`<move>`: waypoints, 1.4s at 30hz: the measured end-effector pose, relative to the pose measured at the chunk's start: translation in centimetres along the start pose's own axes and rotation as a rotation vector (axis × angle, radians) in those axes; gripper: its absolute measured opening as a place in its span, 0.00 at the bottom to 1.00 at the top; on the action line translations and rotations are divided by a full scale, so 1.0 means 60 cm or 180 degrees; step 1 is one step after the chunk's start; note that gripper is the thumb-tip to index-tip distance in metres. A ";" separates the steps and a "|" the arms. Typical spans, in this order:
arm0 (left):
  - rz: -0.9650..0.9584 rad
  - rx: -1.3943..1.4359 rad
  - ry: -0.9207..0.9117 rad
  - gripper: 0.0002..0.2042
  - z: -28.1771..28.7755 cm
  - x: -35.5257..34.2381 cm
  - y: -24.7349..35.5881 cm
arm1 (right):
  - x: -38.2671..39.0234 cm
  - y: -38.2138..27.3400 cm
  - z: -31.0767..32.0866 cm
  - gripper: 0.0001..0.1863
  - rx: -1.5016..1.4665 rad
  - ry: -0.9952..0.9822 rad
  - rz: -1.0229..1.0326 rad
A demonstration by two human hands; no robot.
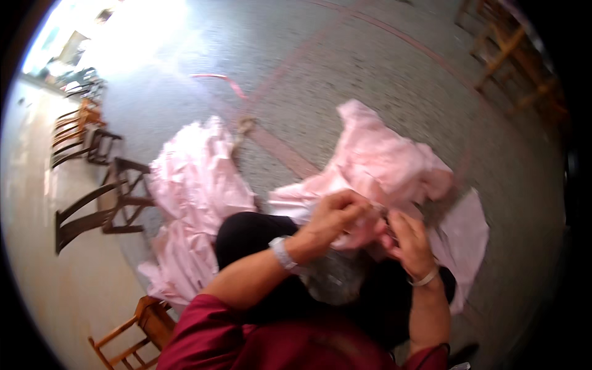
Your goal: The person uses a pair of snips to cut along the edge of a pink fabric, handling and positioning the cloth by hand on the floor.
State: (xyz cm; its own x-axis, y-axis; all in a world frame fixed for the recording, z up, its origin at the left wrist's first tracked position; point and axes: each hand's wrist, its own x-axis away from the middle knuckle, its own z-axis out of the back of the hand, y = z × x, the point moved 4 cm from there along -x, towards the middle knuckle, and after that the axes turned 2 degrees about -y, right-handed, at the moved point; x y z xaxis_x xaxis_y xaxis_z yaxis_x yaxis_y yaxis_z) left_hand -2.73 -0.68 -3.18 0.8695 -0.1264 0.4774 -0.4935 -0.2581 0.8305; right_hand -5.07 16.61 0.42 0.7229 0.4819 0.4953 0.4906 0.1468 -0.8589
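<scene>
The left hand (333, 222) pinched pink cloth (385, 157), bunched in front of the knees (243, 239); the right hand (413, 243) curled close by (too blurred to tell its grip).

Pale pink, soft, wrinkled cloth (385, 157), bunching between the left hand (336, 221) and the right hand (412, 242), rumpled bulk spreading beyond both, a narrower end pointing away.

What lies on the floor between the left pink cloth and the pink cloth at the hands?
The head view shows a reddish stripe and a brownish item, too blurred to identify.
</scene>
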 end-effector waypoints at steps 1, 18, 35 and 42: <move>-0.0047 0.0109 -0.0038 0.09 0.005 -0.003 -0.005 | -0.004 0.001 -0.006 0.20 -0.0100 -0.0168 -0.0046; -0.0198 0.0252 -0.0083 0.09 -0.004 -0.003 -0.007 | -0.005 0.010 0.002 0.23 0.0388 -0.0118 -0.0140; -0.0231 0.0095 0.0053 0.09 -0.010 0.001 -0.010 | -0.015 0.023 -0.008 0.22 0.0243 -0.0005 0.0082; -0.0202 0.0140 0.0083 0.09 -0.010 0.002 -0.010 | -0.019 0.024 -0.014 0.22 0.0165 -0.0036 0.0183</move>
State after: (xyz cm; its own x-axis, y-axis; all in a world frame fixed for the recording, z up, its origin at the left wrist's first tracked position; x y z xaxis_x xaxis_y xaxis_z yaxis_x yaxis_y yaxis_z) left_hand -2.35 0.04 -3.47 0.8980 -0.0836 0.4320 -0.4356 -0.3067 0.8462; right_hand -4.76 15.55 -1.26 0.7434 0.5004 0.4437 0.4225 0.1630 -0.8916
